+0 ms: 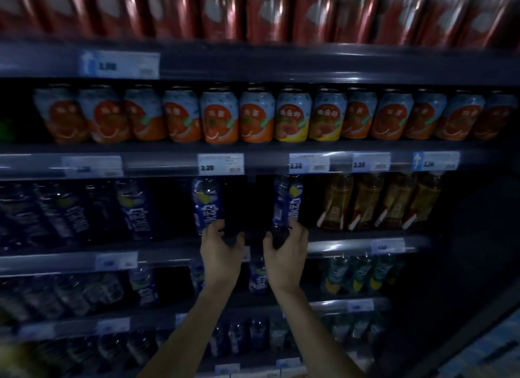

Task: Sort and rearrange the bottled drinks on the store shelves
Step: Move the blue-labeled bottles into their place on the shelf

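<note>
On the third shelf down, two blue-labelled bottles stand apart with a dark gap between them. My right hand point(287, 245) is wrapped around the lower part of the right blue bottle point(287, 200), thumb on its left side and fingers on its right. My left hand point(221, 248) is spread under the left blue bottle point(207, 201). Its fingertips touch the bottle's base and its thumb points into the dark gap. More blue-labelled bottles point(135, 209) stand further left on the same shelf.
Amber tea bottles point(365, 203) stand right of the blue ones. Above is a row of orange and yellow fruit cans point(219, 116), and red packs point(253, 9) fill the top shelf. Lower shelves hold more bottles point(354, 273). Price tags point(221, 163) line the shelf edges.
</note>
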A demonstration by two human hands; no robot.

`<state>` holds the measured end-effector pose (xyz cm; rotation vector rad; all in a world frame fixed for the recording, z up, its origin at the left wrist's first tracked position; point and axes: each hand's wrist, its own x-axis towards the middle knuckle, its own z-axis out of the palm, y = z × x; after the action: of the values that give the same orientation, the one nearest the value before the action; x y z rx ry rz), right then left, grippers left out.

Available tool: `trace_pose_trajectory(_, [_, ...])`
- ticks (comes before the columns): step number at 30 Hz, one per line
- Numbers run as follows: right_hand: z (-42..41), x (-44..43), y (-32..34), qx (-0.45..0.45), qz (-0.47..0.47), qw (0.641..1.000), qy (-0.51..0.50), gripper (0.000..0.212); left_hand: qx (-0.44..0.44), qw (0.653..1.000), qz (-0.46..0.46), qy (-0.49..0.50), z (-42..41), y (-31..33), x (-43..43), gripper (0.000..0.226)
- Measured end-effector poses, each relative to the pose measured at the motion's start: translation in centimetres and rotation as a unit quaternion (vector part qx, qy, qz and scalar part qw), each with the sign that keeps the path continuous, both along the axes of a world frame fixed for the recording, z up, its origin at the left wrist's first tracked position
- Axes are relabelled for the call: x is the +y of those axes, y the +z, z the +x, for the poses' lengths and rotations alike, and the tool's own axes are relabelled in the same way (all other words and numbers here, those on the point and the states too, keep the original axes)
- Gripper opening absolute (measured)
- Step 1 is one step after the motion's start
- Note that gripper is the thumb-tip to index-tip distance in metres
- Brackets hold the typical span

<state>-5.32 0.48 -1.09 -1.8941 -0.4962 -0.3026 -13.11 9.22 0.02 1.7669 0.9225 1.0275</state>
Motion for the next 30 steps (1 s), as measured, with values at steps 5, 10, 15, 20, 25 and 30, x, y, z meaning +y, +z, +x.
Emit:
trace_pose_trajectory(5, [-3.1, 3.3, -0.3, -0.012, -0.002, 1.000, 0.026, 0.051, 0.008, 0.999, 0.020, 0.036, -3.7, -0.1, 3.2, 0.044])
trace_pose_trajectory(10, [-5.7, 6.3, -0.5, -0.004, -0.014, 0.998, 0.054, 0.052, 0.035, 0.997, 0.015, 0.074, -6.9, -0.3, 6.5, 0.048])
trace_pose_trajectory(15, [-8.0, 9.0, -0.6, -0.003, -0.021, 0.998, 0.065, 0.054, 0.035, 0.995, 0.005, 0.096, -9.8, -0.3, 9.8, 0.048])
trace_pose_trajectory(20, [-8.9, 11.3, -0.4, 0.003, -0.012, 0.997, 0.072, 0.055, 0.030, 0.993, -0.002, 0.115, -11.5, -0.2, 12.9, 0.057])
trace_pose_trajectory(25, [-8.4, 13.0, -0.1, 0.013, 0.005, 0.998, 0.058, 0.064, 0.050, 0.993, -0.016, 0.109, -11.6, -0.2, 15.6, 0.071])
trace_pose_trajectory(30, [-7.1, 14.2, 0.0, 0.034, 0.009, 0.998, 0.046, 0.073, 0.053, 0.995, -0.017, 0.088, -11.1, -0.3, 17.2, 0.073])
